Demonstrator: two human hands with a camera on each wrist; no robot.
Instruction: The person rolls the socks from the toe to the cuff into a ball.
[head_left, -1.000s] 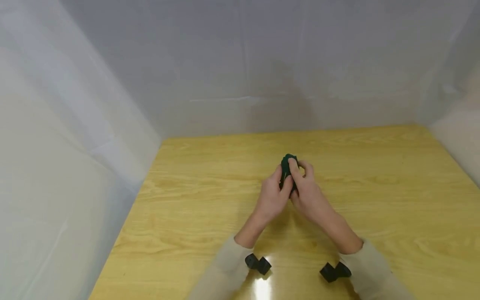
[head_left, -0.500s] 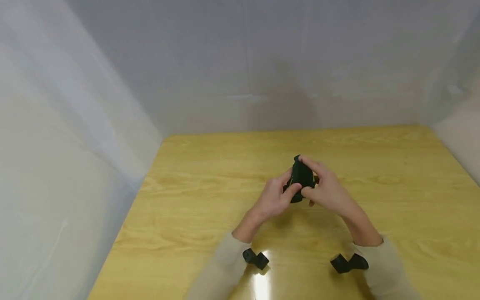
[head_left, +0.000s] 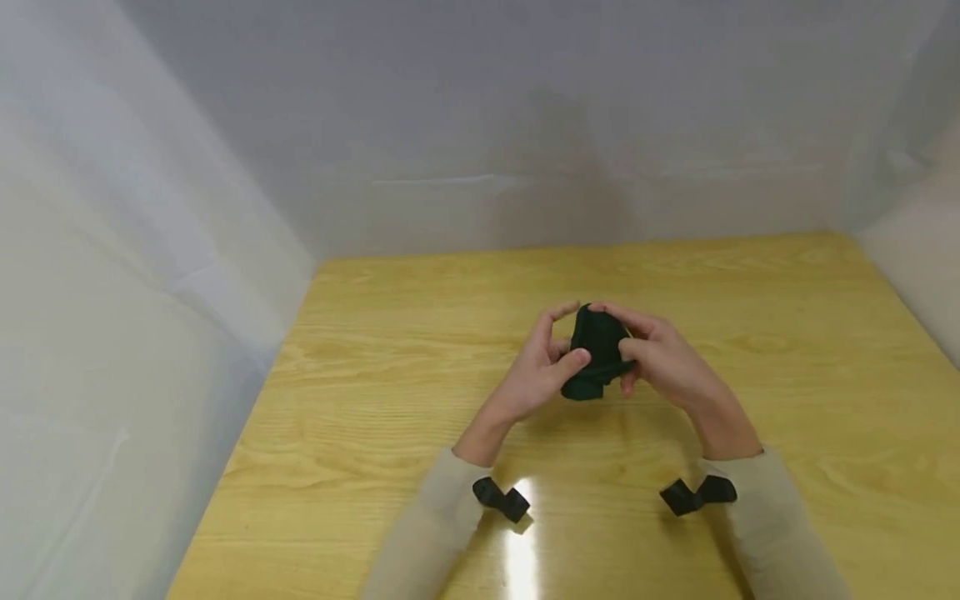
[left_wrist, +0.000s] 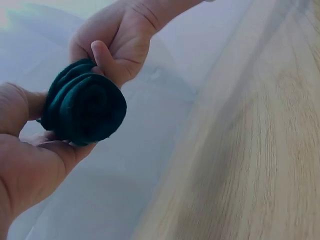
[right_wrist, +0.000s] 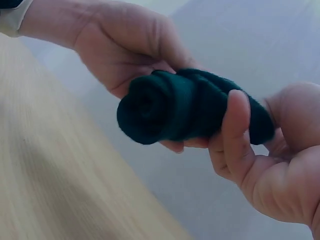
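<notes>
A dark green rolled-up sock [head_left: 596, 350] is held in the air above the middle of the wooden table [head_left: 787, 383]. My left hand [head_left: 551, 367] holds its left side, thumb against the roll and forefinger raised. My right hand [head_left: 648, 354] grips its right side, fingers curled over the top. The left wrist view shows the sock's [left_wrist: 82, 107] spiral end, with the left hand [left_wrist: 30, 150] under it and the right hand [left_wrist: 117, 47] behind it. In the right wrist view the sock [right_wrist: 185, 112] lies across the right hand's fingers [right_wrist: 235, 130], and the left hand [right_wrist: 132, 50] cups its far end.
White sheeting [head_left: 187, 208] walls the table on the left, back and right. Beige sleeves [head_left: 435, 525] cover both forearms, each with a black wrist camera mount [head_left: 501, 498]. A light glare [head_left: 521, 550] sits on the table's near edge.
The sock has turned from upright to lying more crosswise between the hands. My right hand moved over to its right side, and the left forefinger lifted off.
</notes>
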